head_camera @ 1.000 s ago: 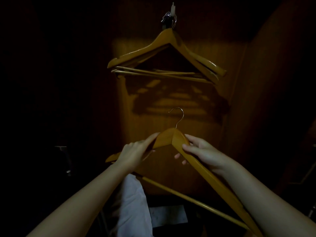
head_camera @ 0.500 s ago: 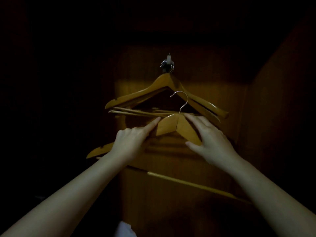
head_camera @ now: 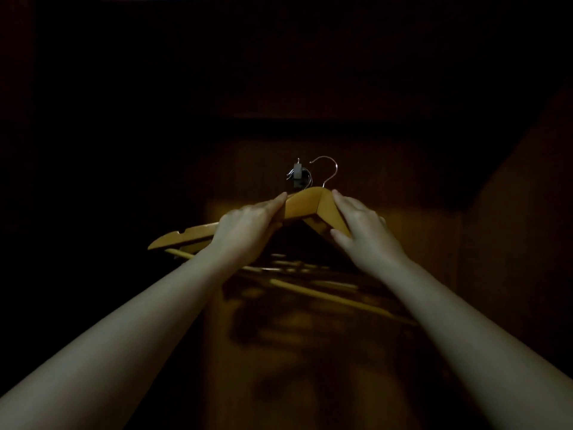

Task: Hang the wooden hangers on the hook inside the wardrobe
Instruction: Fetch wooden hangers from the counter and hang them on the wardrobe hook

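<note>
The left hand [head_camera: 248, 231] and right hand [head_camera: 362, 231] grip the yellow wooden hanger [head_camera: 305, 206]; its wire top [head_camera: 329, 169] may miss the grey wall hook [head_camera: 298, 173].

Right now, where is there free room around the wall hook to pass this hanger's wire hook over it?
Free: the bare back panel above and right of the wall hook, where the held hanger's wire hook stands. Crowded: the wall hook carries wire loops; hung hangers fill the space below.
</note>
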The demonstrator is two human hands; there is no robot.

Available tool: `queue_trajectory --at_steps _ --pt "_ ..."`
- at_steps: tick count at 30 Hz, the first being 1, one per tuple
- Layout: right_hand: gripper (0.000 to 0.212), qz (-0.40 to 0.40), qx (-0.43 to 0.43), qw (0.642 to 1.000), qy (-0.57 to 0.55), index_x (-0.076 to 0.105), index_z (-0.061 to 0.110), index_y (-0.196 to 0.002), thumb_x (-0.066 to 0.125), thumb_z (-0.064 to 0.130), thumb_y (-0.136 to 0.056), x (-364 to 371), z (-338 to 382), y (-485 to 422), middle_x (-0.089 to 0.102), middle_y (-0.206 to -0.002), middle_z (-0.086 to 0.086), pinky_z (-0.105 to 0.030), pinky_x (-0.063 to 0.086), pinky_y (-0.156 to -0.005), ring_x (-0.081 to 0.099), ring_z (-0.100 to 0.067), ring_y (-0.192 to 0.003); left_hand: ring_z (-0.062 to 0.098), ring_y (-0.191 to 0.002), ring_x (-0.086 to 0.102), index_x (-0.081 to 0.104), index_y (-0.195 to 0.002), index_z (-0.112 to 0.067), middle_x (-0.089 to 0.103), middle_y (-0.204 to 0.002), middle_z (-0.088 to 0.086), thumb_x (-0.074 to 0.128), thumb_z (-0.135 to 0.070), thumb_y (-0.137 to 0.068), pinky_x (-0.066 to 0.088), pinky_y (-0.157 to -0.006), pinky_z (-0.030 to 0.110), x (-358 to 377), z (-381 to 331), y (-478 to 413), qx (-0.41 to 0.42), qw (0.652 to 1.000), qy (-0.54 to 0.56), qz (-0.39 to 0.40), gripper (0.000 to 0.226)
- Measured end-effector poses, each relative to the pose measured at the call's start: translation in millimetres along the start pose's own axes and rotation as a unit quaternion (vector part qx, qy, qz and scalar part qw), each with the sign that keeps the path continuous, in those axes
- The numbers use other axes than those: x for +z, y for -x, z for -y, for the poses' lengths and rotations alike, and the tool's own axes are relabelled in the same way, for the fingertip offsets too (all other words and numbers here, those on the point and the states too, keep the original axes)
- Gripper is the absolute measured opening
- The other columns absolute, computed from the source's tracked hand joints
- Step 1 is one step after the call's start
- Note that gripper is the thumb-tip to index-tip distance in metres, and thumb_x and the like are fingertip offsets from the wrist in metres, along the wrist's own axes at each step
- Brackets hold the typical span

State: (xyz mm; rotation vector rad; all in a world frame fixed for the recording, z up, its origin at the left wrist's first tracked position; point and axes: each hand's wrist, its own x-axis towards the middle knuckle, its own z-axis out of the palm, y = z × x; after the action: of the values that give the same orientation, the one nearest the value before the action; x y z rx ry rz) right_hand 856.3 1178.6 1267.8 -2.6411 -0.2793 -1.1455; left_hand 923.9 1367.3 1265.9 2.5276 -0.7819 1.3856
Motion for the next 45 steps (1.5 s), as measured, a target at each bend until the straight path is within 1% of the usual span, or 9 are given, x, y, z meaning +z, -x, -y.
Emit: queue_trajectory --at_steps 7,11,15,21,25,30,33,37,45 --pt "0.070 0.033 -0.017 0.999 -0.003 0.015 0.019 -0.149 0.054 0.013 -0.091 25.0 -8.1 -36.1 0.025 -0.154 -0.001 -0.042 0.033 -0.109 0.035 -0.029 -0.136 0.020 -0.099 0.060 0.010 -0.147 -0.033 0.055 -0.127 0.005 0.039 -0.030 -0.098 0.050 -0.070 0.029 26.4 14.1 -13.0 -0.072 0.996 -0.006 0.049 0.057" --pt "0.067 0.046 -0.022 0.999 0.009 0.017 0.019 -0.148 0.053 0.012 -0.092 37.6 -7.7 -39.2 0.024 -0.155 -0.002 -0.041 0.035 -0.108 0.036 -0.031 -0.135 0.021 -0.101 0.059 0.015 -0.146 -0.031 0.054 -0.128 0.006 0.039 -0.028 -0.098 0.043 -0.064 0.024 38.1 18.8 -6.8 -0.090 0.994 0.013 0.066 0.054" --pt "0.065 0.029 -0.037 0.998 0.037 0.013 0.019 -0.149 0.049 0.017 -0.095 47.8 -11.0 -31.5 0.019 -0.157 -0.004 -0.037 0.035 -0.109 0.034 -0.026 -0.138 0.022 -0.113 0.057 0.020 -0.145 -0.027 0.050 -0.136 0.005 0.043 -0.024 -0.096 0.052 -0.083 0.032 52.0 20.8 0.9 -0.092 0.995 0.009 0.031 0.054" --pt "0.062 -0.061 -0.036 0.995 0.070 0.022 0.016 -0.147 0.052 0.017 -0.093 74.8 -16.8 -23.7 0.028 -0.154 -0.007 -0.035 0.037 -0.106 0.040 -0.024 -0.135 0.023 -0.131 0.046 0.031 -0.143 -0.017 0.048 -0.141 0.008 0.047 -0.014 -0.094 0.040 -0.106 0.036 68.4 22.9 8.2 -0.088 0.996 0.029 -0.013 0.052" --pt "0.066 -0.044 -0.023 0.997 0.067 0.013 0.020 -0.149 0.050 0.018 -0.094 81.3 -22.2 -20.9 0.014 -0.158 -0.003 -0.034 0.033 -0.109 0.029 -0.021 -0.141 0.019 -0.145 0.020 0.009 -0.149 -0.020 0.021 -0.156 0.004 0.045 -0.014 -0.095 0.021 -0.117 0.042 73.9 21.6 17.7 -0.111 0.992 0.020 0.048 0.065" --pt "0.070 -0.021 -0.013 0.997 0.070 0.006 0.024 -0.149 0.049 0.025 -0.094 76.6 -23.2 -7.4 0.007 -0.159 -0.001 -0.035 0.021 -0.116 0.013 -0.018 -0.146 0.017 -0.147 0.000 -0.006 -0.149 -0.023 -0.001 -0.159 0.000 0.036 -0.041 -0.096 0.001 -0.118 0.043 68.9 9.0 19.4 -0.132 0.987 0.012 0.094 0.070" --pt "0.065 -0.016 -0.019 0.997 0.074 0.011 0.025 -0.149 0.047 0.029 -0.095 73.4 -21.8 8.5 0.007 -0.159 0.001 -0.036 0.017 -0.117 0.007 -0.016 -0.146 0.014 -0.146 -0.007 -0.008 -0.148 -0.023 -0.007 -0.159 -0.001 0.030 -0.045 -0.097 -0.003 -0.117 0.039 66.2 -5.9 32.6 -0.102 0.992 0.013 0.073 0.068" --pt "0.054 -0.004 -0.032 0.996 0.078 0.025 0.025 -0.146 0.043 0.031 -0.096 72.4 -19.5 40.2 0.013 -0.158 0.005 -0.034 0.014 -0.117 0.007 -0.013 -0.146 0.002 -0.137 -0.019 -0.006 -0.148 -0.028 -0.009 -0.158 -0.007 0.024 -0.046 -0.097 -0.010 -0.113 0.032 68.2 -24.3 68.2 -0.047 0.992 0.065 0.100 0.063" --pt "0.047 0.067 -0.005 0.995 0.071 0.035 0.025 -0.142 0.043 0.032 -0.096 81.3 -15.7 133.7 0.027 -0.153 0.008 -0.027 0.008 -0.114 0.013 -0.010 -0.145 -0.003 -0.136 -0.010 0.005 -0.148 -0.031 0.003 -0.159 -0.010 0.020 -0.047 -0.094 -0.006 -0.111 0.025 69.8 -42.8 145.9 0.047 0.970 0.136 0.198 0.058"
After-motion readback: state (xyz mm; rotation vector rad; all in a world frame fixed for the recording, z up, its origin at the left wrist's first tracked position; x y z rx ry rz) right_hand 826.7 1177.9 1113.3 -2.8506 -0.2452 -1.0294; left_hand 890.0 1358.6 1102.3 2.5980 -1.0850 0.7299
